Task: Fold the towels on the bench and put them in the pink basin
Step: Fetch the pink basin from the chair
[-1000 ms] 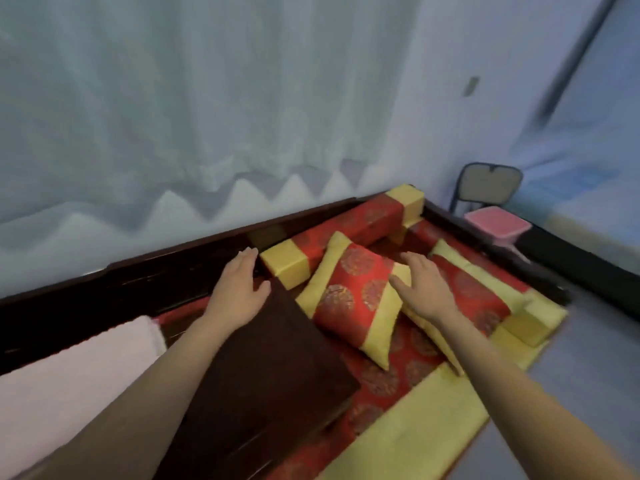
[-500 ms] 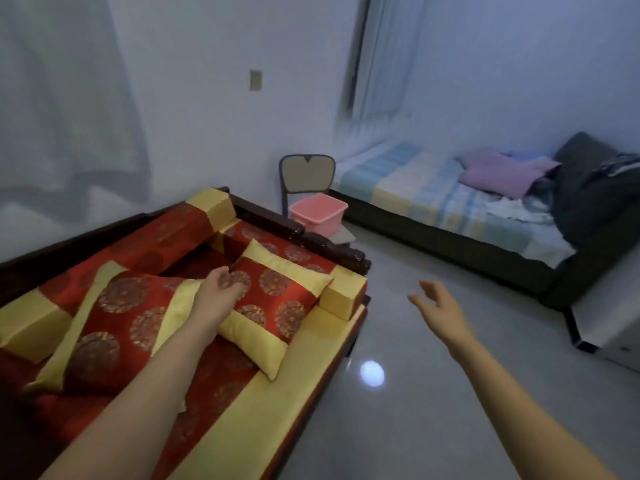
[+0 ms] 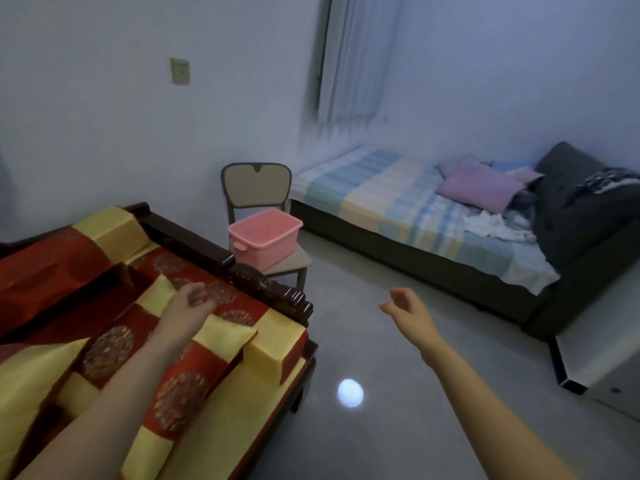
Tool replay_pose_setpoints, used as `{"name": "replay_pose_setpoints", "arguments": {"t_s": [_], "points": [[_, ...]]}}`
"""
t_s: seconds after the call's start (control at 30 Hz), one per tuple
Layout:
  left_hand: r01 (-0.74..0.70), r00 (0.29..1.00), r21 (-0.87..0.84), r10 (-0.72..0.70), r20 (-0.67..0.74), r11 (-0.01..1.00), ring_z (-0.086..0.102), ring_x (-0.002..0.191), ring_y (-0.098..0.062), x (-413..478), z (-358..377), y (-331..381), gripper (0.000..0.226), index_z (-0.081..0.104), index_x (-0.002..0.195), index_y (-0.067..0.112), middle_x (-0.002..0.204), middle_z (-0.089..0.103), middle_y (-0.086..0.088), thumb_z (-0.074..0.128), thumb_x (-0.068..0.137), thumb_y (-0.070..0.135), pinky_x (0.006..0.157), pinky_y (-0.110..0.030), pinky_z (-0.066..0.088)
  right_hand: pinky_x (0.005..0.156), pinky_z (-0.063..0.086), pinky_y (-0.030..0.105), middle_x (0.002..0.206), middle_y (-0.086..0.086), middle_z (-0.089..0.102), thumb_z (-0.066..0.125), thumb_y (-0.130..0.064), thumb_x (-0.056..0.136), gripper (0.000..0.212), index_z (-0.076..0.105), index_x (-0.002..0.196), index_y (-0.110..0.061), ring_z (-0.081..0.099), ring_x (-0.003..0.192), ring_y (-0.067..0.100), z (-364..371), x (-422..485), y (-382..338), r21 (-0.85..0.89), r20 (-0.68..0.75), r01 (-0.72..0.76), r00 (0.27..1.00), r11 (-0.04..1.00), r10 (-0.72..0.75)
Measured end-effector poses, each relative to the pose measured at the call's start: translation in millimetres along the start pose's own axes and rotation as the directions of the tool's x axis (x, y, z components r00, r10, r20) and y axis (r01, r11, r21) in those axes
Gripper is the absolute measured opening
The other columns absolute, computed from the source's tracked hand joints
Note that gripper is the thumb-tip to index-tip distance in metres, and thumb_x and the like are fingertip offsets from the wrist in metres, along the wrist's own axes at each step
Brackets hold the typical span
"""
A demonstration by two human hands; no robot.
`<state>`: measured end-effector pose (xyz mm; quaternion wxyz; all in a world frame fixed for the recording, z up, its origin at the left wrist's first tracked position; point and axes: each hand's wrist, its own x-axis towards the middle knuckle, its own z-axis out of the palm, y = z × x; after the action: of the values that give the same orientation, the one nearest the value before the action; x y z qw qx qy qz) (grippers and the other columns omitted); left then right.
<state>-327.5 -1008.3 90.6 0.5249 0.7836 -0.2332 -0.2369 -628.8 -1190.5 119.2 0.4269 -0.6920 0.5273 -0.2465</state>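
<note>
The pink basin (image 3: 266,236) stands on the seat of a chair (image 3: 256,183) just past the end of the wooden bench (image 3: 266,284). Red and yellow cushions (image 3: 194,372) cover the bench at the lower left. My left hand (image 3: 187,311) hovers over the cushions with loosely bent fingers and holds nothing. My right hand (image 3: 408,311) is stretched out over the grey floor, fingers relaxed, also holding nothing. No towel is in this view.
A low bed (image 3: 415,209) with a striped sheet, a purple pillow (image 3: 479,185) and dark bedding runs along the right wall. Grey floor (image 3: 398,427) lies between bench and bed. A white cabinet corner (image 3: 599,362) juts in at the right edge.
My view has swung right from the bench's back toward the chair and bed. The right hand left the cushion and now hangs over the floor. The pink towel at left went out of view.
</note>
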Motion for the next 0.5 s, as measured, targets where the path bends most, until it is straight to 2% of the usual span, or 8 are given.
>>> {"name": "replay_pose_setpoints", "arguments": {"t_s": [0.13,0.23,0.3,0.4,0.5], "points": [[0.058,0.998,-0.085,-0.060,-0.017,0.995,0.051,0.107,-0.020,59.0,68.8,28.0,0.042,0.050,0.131,0.009,0.123,0.055,-0.005,0.059,0.089,0.012,0.086,-0.032,0.040,0.089,0.039,0.029,0.131,0.007,0.053,0.062,-0.020,0.089,0.041,0.050,0.128,-0.012,0.051,0.113,0.019,-37.9,103.1,-1.2,0.002,0.010,-0.018,1.000,1.000,0.018],[0.106,0.994,-0.064,-0.106,0.006,0.992,0.056,0.112,-0.030,99.1,117.3,51.5,0.041,0.052,0.128,0.009,0.126,0.058,-0.011,0.061,0.088,0.008,0.092,-0.041,0.046,0.087,0.039,0.030,0.127,0.006,0.054,0.063,-0.022,0.088,0.043,0.050,0.128,-0.014,0.051,0.108,0.018,-62.1,173.9,7.2,-0.020,0.049,-0.054,0.997,0.998,0.055],[0.107,0.994,-0.050,-0.106,0.022,0.993,0.056,0.114,-0.036,131.4,147.3,69.5,0.043,0.051,0.129,0.009,0.127,0.058,-0.010,0.061,0.087,0.007,0.096,-0.048,0.045,0.089,0.040,0.031,0.126,0.005,0.054,0.063,-0.023,0.088,0.043,0.050,0.128,-0.015,0.052,0.109,0.019,-75.1,222.8,12.8,-0.021,0.072,-0.065,0.995,0.998,0.066],[0.103,0.995,-0.089,-0.104,-0.007,0.991,0.056,0.111,-0.027,183.1,188.3,94.8,0.045,0.052,0.128,0.003,0.126,0.058,-0.012,0.062,0.085,0.001,0.094,-0.037,0.043,0.088,0.040,0.031,0.123,0.005,0.054,0.063,-0.021,0.088,0.043,0.050,0.128,-0.015,0.052,0.107,0.019,-85.4,296.4,22.1,-0.028,0.099,-0.073,0.992,0.997,0.075],[0.088,0.991,-0.097,-0.098,-0.096,0.991,0.053,0.099,-0.019,246.5,240.4,118.0,0.041,0.054,0.124,-0.002,0.117,0.060,-0.017,0.060,0.084,-0.005,0.083,-0.027,0.039,0.089,0.042,0.033,0.120,0.005,0.056,0.062,-0.021,0.088,0.042,0.050,0.127,-0.013,0.053,0.106,0.019,-90.3,394.1,27.6,-0.033,0.144,-0.052,0.988,0.998,0.056]]}}
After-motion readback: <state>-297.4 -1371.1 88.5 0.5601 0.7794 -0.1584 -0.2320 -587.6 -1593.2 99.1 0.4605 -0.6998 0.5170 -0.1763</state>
